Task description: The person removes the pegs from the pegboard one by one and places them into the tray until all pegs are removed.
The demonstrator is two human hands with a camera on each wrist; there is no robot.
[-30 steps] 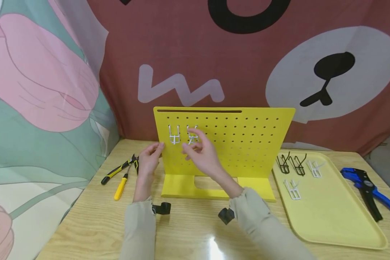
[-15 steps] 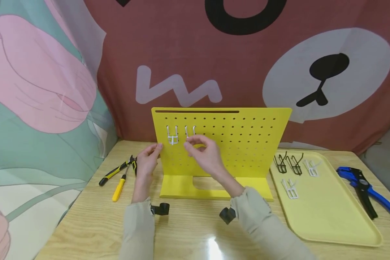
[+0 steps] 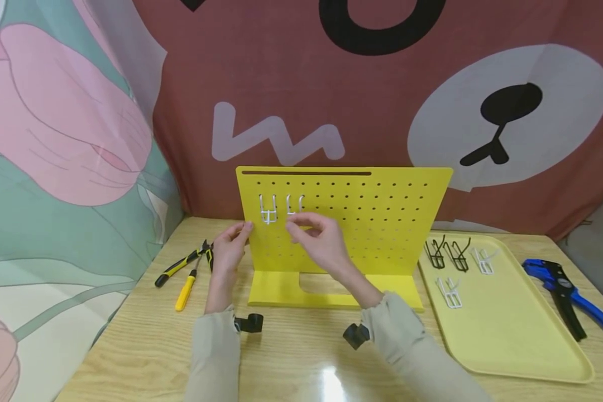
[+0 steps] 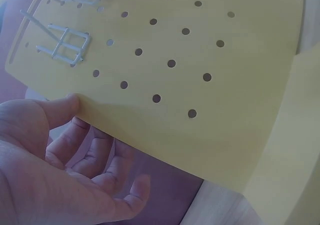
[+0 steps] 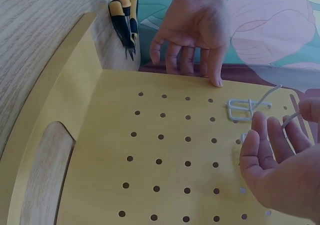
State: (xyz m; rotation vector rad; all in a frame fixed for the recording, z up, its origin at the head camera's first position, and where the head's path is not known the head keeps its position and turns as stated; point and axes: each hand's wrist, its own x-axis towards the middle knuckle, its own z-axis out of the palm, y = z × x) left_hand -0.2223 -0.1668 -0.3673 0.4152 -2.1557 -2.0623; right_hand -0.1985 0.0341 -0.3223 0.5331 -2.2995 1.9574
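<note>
A yellow pegboard (image 3: 377, 265) stands upright on its own base. My left hand (image 3: 228, 248) grips its left edge, thumb on the front face and the other fingers behind. Near that edge a white wire hook (image 4: 65, 44) hangs in the holes. Just right of it, a second white wire hook (image 3: 288, 204) has its two top bends at the same row of holes. My right hand (image 3: 324, 240) pinches the protruding prong of this second hook between thumb and index finger. Its lower part is mostly hidden behind my fingers.
On the right, a pale yellow tray (image 3: 517, 335) holds two black wire hooks (image 3: 457, 257) and two white ones. Beyond it lies a blue and black hand tool (image 3: 560, 285). Yellow-black pliers (image 3: 181, 263) and a yellow-handled screwdriver (image 3: 185, 293) lie left of the board.
My right hand has come down from the second hook's upper part, and its spread thumb and index finger have closed on the prong. My left hand keeps its place on the edge.
</note>
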